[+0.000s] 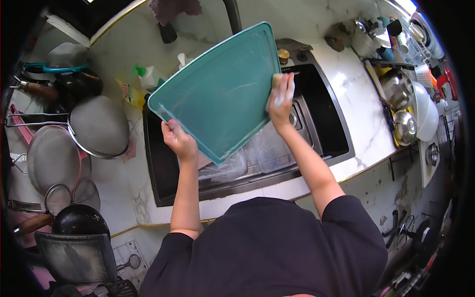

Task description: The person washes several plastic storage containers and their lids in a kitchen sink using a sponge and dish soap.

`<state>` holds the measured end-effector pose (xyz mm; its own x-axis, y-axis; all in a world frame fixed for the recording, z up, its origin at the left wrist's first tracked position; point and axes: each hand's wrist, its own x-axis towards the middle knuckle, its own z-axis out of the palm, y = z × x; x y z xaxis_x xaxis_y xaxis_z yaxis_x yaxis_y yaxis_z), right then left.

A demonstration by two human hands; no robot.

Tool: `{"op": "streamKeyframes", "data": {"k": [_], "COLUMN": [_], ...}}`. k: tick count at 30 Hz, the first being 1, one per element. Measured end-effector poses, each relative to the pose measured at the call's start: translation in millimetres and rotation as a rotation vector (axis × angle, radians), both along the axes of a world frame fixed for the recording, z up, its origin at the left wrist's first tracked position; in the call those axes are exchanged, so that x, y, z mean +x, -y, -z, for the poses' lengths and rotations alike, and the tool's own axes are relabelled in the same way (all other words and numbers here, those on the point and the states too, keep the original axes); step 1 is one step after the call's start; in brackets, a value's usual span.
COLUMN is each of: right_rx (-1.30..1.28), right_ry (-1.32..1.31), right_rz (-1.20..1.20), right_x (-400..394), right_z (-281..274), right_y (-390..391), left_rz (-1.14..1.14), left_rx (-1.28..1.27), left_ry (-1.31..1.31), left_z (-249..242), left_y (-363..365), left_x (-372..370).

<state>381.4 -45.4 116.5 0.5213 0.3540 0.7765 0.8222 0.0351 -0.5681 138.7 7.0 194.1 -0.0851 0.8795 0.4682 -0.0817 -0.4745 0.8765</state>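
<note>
A large teal rectangular lid (222,89) with a raised rim is tilted above the sink (339,133), wet and streaked with suds. My left hand (178,141) is closed round its lower left edge, thumb on the upper face. At the lid's right edge, my right hand (282,101) is covered in white foam and presses a yellowish sponge (275,81) against the rim. Below the lid, clear plastic containers (277,148) lie in the sink, partly hidden by it.
Behind the lid stand a green-topped pump bottle (148,76) and a dark faucet (232,17). Sieves (99,126) and black pans (81,222) crowd the left counter. Metal bowls (405,127), white bowls (426,114) and a utensil holder (364,44) are on the right.
</note>
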Motion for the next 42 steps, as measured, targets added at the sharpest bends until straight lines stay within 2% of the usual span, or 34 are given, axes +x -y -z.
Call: {"op": "streamKeyframes", "data": {"k": [1, 3, 4, 5, 7, 8, 9, 11, 12, 13, 15, 16, 17, 19, 20, 22, 23, 24, 25, 26, 27, 28, 29, 30, 31, 32, 34, 36, 37, 39, 41, 42], "right_rx": [-0.002, 0.116, 0.195, 0.076, 0.050, 0.140, 0.194, 0.099, 0.092, 0.084, -0.021, -0.045, -0.097, -0.329, -0.341, -0.621, -0.628, -0.878, -1.099, -1.080, -1.134, -1.057, -0.980, -0.928, -0.951, -0.909, -0.861, -0.766, -0.765, -0.583, -0.508, -0.526], "right_ry": [-0.082, -0.709, -1.208, -1.445, -1.733, -1.786, -1.878, -1.724, -1.777, -1.682, -1.523, -1.456, -1.417, -1.361, -1.362, -1.048, -1.043, -0.769, -0.480, -0.373, -0.333, -0.225, -0.278, -0.184, 0.340, 0.248, 0.158, 0.058, 0.060, 0.071, 0.118, 0.112], "right_rz": [0.005, -0.266, -0.451, -0.664, -1.192, -1.037, -1.057, -0.907, -0.959, -0.979, -0.920, -0.958, -0.930, -0.893, -0.896, -0.842, -0.849, -0.727, -0.592, -0.578, -0.476, -0.473, -0.612, -0.693, -0.780, -0.808, -0.834, -1.040, -1.044, -1.051, -1.027, -0.985], "right_x": [5.5, 12.0, 17.4, 31.9, 58.4, 41.0, 38.8, 32.3, 36.5, 38.8, 39.1, 45.4, 43.1, 49.5, 52.6, 58.1, 56.5, 54.0, 51.5, 49.8, 26.3, 7.5, -9.8, -37.5, -60.6, -90.0, -122.1, -135.0, -134.2, -124.1, -116.2, -109.7], "right_z": [-2.2, -7.5, -13.3, -5.5, 30.5, 6.2, 4.6, 21.6, 29.5, 37.9, 39.4, 53.5, 45.9, 49.4, 52.6, 59.4, 56.5, 54.0, 51.7, 75.4, 54.6, 60.1, 72.7, 70.5, 69.5, 68.6, 69.7, 77.5, 80.9, 88.2, 94.1, 95.6], "right_y": [-0.7, -1.3, 0.3, 6.1, 14.4, 24.7, 30.5, 34.5, 38.7, 41.8, 48.8, 47.4, 49.2, 50.2, 49.2, 44.5, 42.3, 39.5, 36.1, 30.5, 29.5, 27.3, 24.7, 26.6, 22.9, 29.7, 29.8, 22.3, 16.5, -5.8, -32.8, -47.5], "left_rz": [-0.014, -0.045, -0.075, -0.078, 0.197, 0.341, 0.331, 0.310, 0.345, 0.361, 0.175, 0.500, 0.490, 0.795, 0.834, 0.757, 0.684, 0.624, 0.616, 0.610, 0.606, 0.614, 0.615, 0.596, 0.577, 0.582, 0.537, 0.543, 0.550, 0.489, 0.373, 0.358], "left_rx": [0.024, 0.077, 0.149, 0.141, 0.291, 0.199, 0.196, 0.379, 0.232, 0.109, -0.504, -0.757, -0.755, -1.099, -1.183, -1.248, -1.307, -1.349, -1.346, -1.289, -1.234, -1.230, -1.234, -1.208, -1.179, -1.178, -0.975, -0.976, -0.977, -0.956, -0.614, -0.653], "left_ry": [-0.016, -0.061, -0.095, -0.096, -0.041, -0.046, -0.046, -0.288, -0.346, -0.180, 0.241, 0.424, 0.426, 0.404, 0.409, 0.327, 0.233, 0.219, 0.226, 0.129, 0.030, 0.033, 0.032, -0.025, -0.081, -0.084, -0.312, -0.345, -0.373, -0.337, -0.673, -0.794], "left_z": [7.6, 5.7, 5.3, 10.7, 28.2, 34.3, 32.1, 26.9, 32.7, 44.1, 30.2, 46.8, 63.0, 93.8, 106.2, 127.9, 134.2, 141.6, 148.3, 150.8, 151.8, 152.5, 152.2, 151.7, 151.5, 162.3, 193.1, 180.9, 175.1, 189.8, 200.2, 183.9], "left_y": [0.0, 6.3, 8.6, 8.0, 2.9, 2.1, 1.6, -2.4, 0.0, 5.9, 30.1, 19.3, 10.8, 0.1, -5.2, -7.9, -8.3, -6.3, -4.6, -1.5, 2.3, 5.3, 8.7, 12.1, 14.1, 14.4, 13.5, 15.4, 16.4, 17.2, 19.0, 19.2], "left_x": [-1.7, -1.4, -1.5, -6.2, -23.1, -27.4, -26.4, -23.7, -29.4, -30.3, -0.5, -33.8, -48.0, -66.3, -72.9, -71.4, -69.4, -65.4, -62.5, -58.0, -52.9, -47.5, -42.4, -37.2, -33.4, -32.2, -34.4, -36.3, -36.8, -37.3, -37.7, -36.6]}}
